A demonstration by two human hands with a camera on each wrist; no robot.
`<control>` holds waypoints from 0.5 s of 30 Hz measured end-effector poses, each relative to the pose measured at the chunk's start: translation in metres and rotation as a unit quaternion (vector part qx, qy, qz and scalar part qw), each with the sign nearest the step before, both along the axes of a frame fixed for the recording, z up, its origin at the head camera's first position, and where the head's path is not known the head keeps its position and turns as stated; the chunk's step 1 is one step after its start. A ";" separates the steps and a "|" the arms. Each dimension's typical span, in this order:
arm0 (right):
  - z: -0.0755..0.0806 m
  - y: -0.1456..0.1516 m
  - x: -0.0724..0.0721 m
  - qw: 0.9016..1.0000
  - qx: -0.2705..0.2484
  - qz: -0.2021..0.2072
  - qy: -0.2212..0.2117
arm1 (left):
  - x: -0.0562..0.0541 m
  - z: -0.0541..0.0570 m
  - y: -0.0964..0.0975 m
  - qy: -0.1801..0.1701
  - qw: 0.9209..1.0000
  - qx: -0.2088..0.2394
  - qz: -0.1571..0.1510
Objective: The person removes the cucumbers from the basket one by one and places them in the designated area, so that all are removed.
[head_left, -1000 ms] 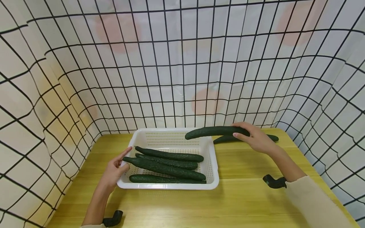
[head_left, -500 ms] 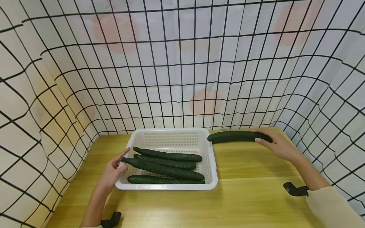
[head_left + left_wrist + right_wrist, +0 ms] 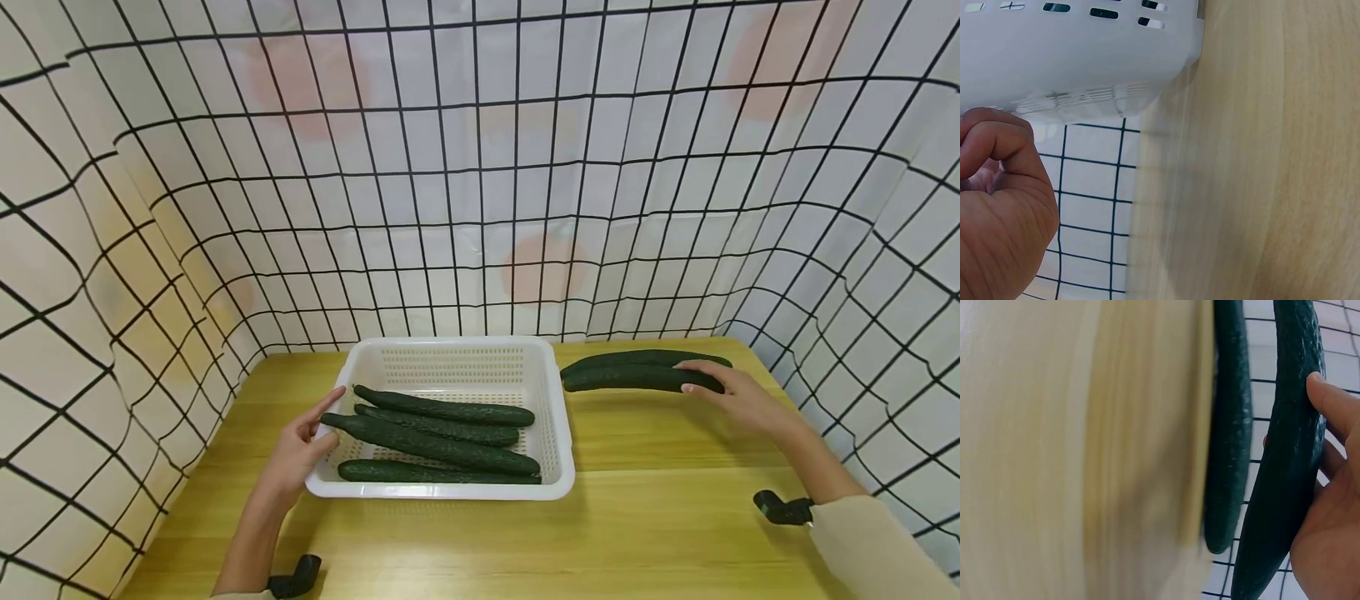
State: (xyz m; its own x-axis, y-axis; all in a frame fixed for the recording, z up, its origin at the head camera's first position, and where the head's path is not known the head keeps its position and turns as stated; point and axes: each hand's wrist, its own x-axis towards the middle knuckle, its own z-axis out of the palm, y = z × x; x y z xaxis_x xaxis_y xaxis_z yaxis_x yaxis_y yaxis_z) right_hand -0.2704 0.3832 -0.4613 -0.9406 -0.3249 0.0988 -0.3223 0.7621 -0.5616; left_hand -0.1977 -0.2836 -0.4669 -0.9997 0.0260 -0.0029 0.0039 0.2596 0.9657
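Note:
A white plastic basket (image 3: 442, 492) stands on the wooden table, and several dark green cucumbers (image 3: 442, 442) lie lengthwise in it. At its left wall my left hand (image 3: 288, 462) grips the rim; in the left wrist view the curled fingers of the left hand (image 3: 1000, 187) are beside the basket (image 3: 1079, 59). To the right of the basket, my right hand (image 3: 750, 402) holds a cucumber (image 3: 626, 379) by its right end. Right behind that lies another cucumber (image 3: 645, 357) on the table. The right wrist view has the held cucumber (image 3: 1285, 450) apart from the lying cucumber (image 3: 1229, 431).
A white wire-grid panel (image 3: 480, 225) backed by pale cloth encloses the table at the back and both sides. The yellow wooden table top (image 3: 637, 517) extends in front of the basket. Black wrist cameras (image 3: 782, 507) sit on both forearms.
The right hand has carried its cucumber from above the basket's right rim out to the right, then lower and nearer, in front of the lying cucumber. The left hand stays at the basket.

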 end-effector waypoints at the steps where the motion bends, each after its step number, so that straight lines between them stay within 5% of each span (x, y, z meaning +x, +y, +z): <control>1: -0.003 0.000 -0.002 1.000 -0.001 0.000 -0.001 | 0.000 0.000 0.000 0.000 1.000 0.001 -0.001; 15: -0.022 0.002 -0.020 1.000 0.001 0.000 -0.028 | -0.001 0.000 -0.001 -0.005 1.000 0.022 -0.007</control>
State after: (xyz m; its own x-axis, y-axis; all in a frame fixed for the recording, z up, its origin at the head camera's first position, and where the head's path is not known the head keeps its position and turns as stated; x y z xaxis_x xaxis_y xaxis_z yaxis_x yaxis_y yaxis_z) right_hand -0.2907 0.3848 -0.4837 -0.9449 -0.3242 0.0451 -0.2895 0.7636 -0.5772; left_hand -0.1986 -0.2850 -0.4671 -0.9991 0.0405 -0.0106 -0.0016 0.2160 0.9764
